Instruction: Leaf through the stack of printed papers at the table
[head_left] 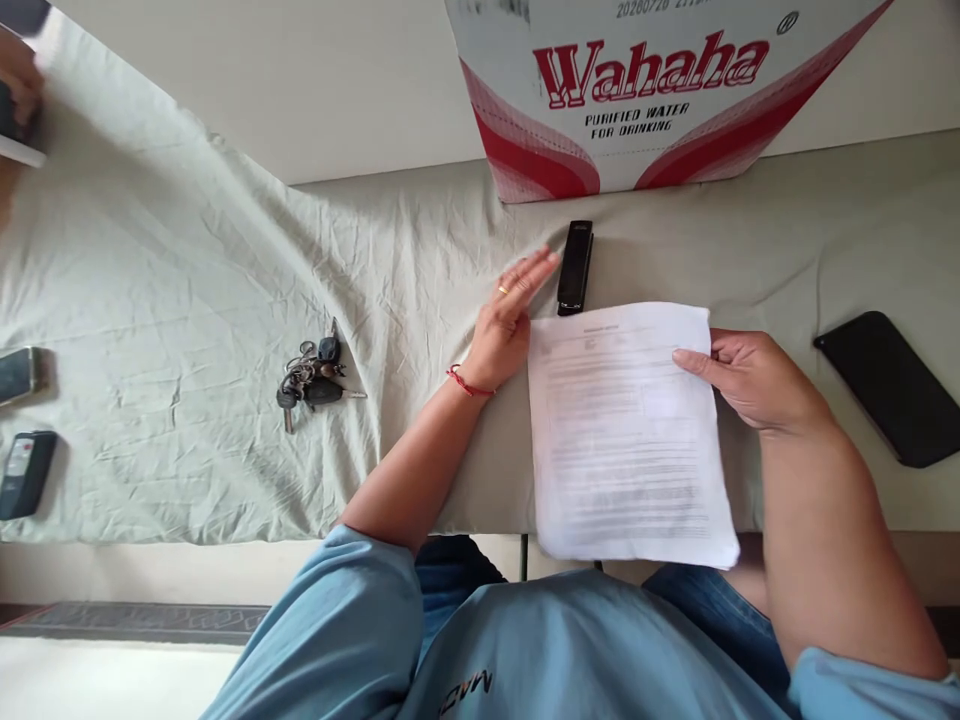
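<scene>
A stack of printed paper sheets (626, 440) is pinched at its upper right edge by my right hand (750, 375), thumb on top and fingers behind. The lower edge of the stack overhangs the front of the cloth-covered table. My left hand (510, 315) lies at the upper left corner of the sheets, its fingers stretched out, and I cannot tell whether it touches them. Just past its fingertips sits a black stapler (576, 265), close above the top edge of the paper.
A Wahaha water carton (637, 110) stands at the back. Keys (315, 380) lie to the left, a black phone (892, 385) to the right. Along the far left are another phone (19, 375), a small black device (28, 475) and another person's hand (19, 80).
</scene>
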